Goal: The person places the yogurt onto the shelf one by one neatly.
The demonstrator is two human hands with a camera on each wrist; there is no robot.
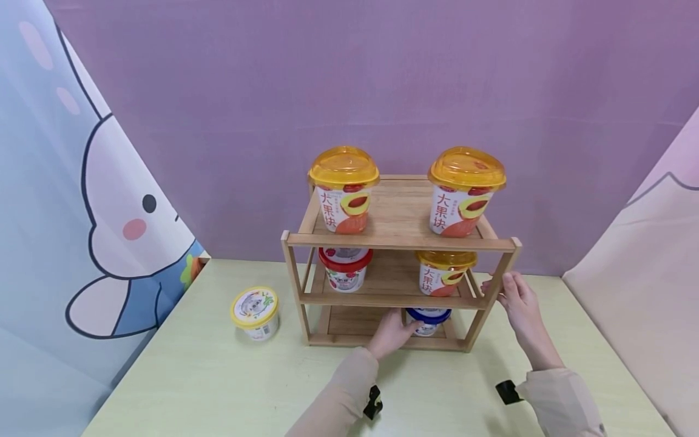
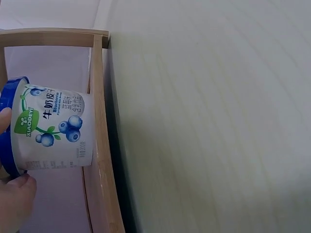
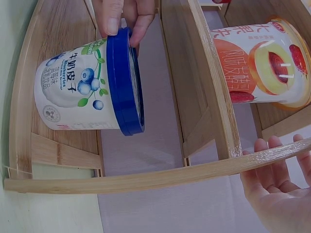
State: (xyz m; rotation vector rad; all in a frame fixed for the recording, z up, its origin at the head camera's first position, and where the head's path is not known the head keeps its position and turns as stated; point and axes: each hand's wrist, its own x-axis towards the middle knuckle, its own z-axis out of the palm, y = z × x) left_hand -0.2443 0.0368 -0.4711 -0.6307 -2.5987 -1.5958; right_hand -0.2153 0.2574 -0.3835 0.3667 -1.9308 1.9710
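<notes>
On the bottom level of a wooden rack (image 1: 401, 243) stands a white blueberry tub with a blue lid (image 3: 125, 82). My left hand (image 1: 392, 334) grips it by the lid, finger and thumb at the rim, as the right wrist view shows. The tub (image 2: 51, 126) appears to rest on the shelf. My right hand (image 1: 521, 300) is at the rack's right front post, its loosely bent fingers (image 3: 274, 167) passing behind the wood. Whether they press on the post is hard to tell.
Two orange-lidded peach cups (image 1: 345, 200) (image 1: 464, 200) stand on the top shelf. The middle shelf bears a red-lidded tub (image 1: 346, 270) and another peach cup (image 1: 445, 276). A yellow-lidded tub (image 1: 255, 312) sits on the table left of the rack. A purple backdrop (image 1: 404, 91) hangs behind.
</notes>
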